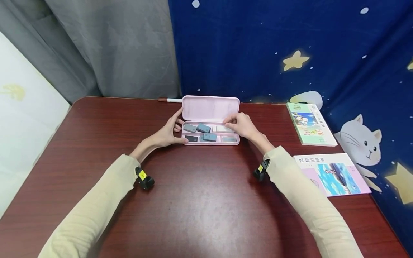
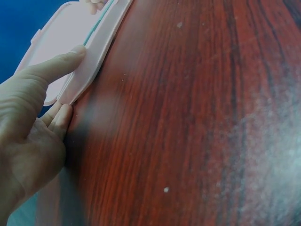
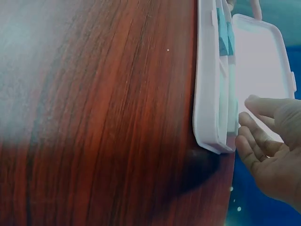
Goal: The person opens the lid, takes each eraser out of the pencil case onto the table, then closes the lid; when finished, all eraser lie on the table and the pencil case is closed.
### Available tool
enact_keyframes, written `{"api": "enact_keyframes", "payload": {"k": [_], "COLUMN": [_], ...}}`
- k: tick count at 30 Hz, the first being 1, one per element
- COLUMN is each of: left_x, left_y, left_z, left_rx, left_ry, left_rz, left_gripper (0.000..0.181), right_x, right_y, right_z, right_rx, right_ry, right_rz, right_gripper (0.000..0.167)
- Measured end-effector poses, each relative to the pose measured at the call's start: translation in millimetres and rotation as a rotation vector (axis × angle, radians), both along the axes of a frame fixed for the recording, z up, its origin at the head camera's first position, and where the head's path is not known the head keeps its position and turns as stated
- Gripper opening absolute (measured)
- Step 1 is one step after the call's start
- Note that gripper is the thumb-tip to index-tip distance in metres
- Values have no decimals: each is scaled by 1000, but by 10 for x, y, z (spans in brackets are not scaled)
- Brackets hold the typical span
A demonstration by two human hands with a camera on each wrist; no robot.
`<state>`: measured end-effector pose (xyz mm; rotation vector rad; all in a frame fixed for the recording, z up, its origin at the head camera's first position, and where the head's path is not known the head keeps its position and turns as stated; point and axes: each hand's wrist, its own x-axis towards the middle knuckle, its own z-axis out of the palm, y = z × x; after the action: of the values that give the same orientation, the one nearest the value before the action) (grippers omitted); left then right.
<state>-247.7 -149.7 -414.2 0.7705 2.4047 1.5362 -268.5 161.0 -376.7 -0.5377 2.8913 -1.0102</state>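
Observation:
A pink pencil case (image 1: 210, 144) lies on the table with its lid (image 1: 210, 108) raised at the back. Several small grey-blue blocks (image 1: 204, 128) sit in its compartments, with a dark one (image 1: 191, 138) at front left. At back right inside is a white block (image 1: 222, 129). My left hand (image 1: 166, 134) spans the case's left end. Its thumb touches the front corner and its index finger reaches up to the lid. Over the back right compartment, my right hand (image 1: 243, 125) has its fingertips at the white block. In the right wrist view nothing shows between thumb and fingers.
A brown-and-white marker (image 1: 169, 100) lies by the table's back edge, left of the lid. Two books, one green-bordered (image 1: 311, 124) and one pink-and-white (image 1: 332, 175), lie on the right. Curtains (image 1: 238, 50) hang behind the dark wooden table (image 1: 200, 208).

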Motion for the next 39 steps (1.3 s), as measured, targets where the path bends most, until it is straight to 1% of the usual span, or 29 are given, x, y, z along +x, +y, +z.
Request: {"api": "enact_keyframes", "payload": {"k": [5,7,11,16,20,26,31,34,36,37,39], "left_x": [120,155,166,156,148,140,124,130,137,134,96], "left_y": [46,58,61,50,43,63,95,84,70,60,26], "left_z": [188,247,271,274,274,270,262,258,258,248,164], "left_rx": [23,21,25,33,37,34,44,41,36,35,33], "left_ry": [-22,-23,-15,-13,-12,-28,-25,-23,-22,-23,-15], "left_rz": [-18,-25,-28,-25,-28,-26,-33,-30,-28,-29,-27], "left_gripper": [114,113,112,112,111,112,113,112,112,112,114], "right_x": [-4,-5,-9,-5,-5,-21,-35,-50,-66,-75,-86], "right_y": [-46,-53,-64,-89,-90,-41,6,19,20,23,21], "right_z": [-2,0,18,51,52,51,74,71,61,54,49], "right_rx": [66,84,101,100,90,56,23,-5,-24,-38,-66], "right_ry": [-29,-36,-27,-49,-52,-53,-55,-64,-77,-86,-109], "right_rz": [73,89,108,98,78,72,81,100,95,91,78], "right_gripper": [15,16,16,16,14,12,12,13,13,13,13]}}
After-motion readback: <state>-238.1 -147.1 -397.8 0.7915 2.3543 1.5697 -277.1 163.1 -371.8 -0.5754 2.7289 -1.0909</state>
